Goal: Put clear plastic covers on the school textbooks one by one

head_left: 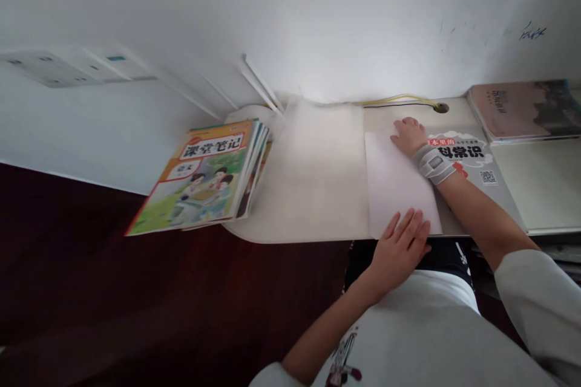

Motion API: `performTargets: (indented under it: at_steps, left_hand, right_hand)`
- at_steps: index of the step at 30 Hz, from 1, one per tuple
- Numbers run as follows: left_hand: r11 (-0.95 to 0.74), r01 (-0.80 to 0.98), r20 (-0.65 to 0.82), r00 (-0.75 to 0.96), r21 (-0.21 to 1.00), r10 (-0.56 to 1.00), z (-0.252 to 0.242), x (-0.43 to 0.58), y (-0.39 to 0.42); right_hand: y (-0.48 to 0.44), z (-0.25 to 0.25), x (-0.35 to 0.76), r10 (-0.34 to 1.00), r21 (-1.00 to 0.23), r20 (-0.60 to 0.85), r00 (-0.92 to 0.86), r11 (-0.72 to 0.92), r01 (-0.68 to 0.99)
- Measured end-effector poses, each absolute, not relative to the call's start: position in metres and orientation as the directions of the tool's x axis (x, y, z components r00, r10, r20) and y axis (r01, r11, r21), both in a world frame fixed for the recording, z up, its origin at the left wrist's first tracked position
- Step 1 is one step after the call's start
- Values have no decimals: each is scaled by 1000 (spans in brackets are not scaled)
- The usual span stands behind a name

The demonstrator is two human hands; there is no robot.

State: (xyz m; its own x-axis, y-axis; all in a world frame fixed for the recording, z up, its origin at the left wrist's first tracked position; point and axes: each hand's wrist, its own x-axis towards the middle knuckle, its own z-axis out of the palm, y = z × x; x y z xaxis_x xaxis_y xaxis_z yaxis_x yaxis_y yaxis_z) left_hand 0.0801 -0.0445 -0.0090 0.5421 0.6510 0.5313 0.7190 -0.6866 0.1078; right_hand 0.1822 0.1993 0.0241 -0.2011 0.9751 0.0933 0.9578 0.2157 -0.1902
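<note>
A: Reading the head view from here. Where's the sheet?

B: I have the pale sheet [394, 181] flat on the bench [313, 193], overlapping the left part of a grey book [486, 163]. Long axis runs from the front edge toward the wall.

A: Hands against it?

B: Left hand [403, 240] at the near end, sheet stretching away beyond its fingertips. Right hand [411, 135] at the far right corner, most of the sheet lying left of it and back toward the body. Neither is nearer; they stand at opposite ends.

A: Grip?

B: Left grip open, fingers laid out over the near edge. Right one has bent fingers; I can't tell whether they pinch or only press.

A: What can't you make out?

B: The right fingertips. Also the book's title, partly behind the wristband [434, 164], and its lower cover, behind the forearm. No telling how far the book runs under the sheet. The stack of workbooks [204, 181] shows mainly its top cover. Wall sockets [72, 66] at far left are blurred.
</note>
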Motion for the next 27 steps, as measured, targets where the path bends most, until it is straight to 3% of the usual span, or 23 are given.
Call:
performTargets:
  at_steps: [7,12,21,27]
  left_hand:
    - [-685,719,564,519,118,642,-12,82,-33]
    - [-672,724,513,521,158,682,-22,85,-37]
    - [-620,753,462,480,220,746,-23,90,-35]
    - [-585,803,476,473,112,741,-13,74,-35]
  right_hand:
    - [225,11,216,943,-413,144,-300,333,848]
    - [227,-3,234,957,-559,175,-230,289,777]
    - [228,-8,235,968,-605,186,-168,248,757]
    - [232,-14,241,953,-606,247,-174,292,740]
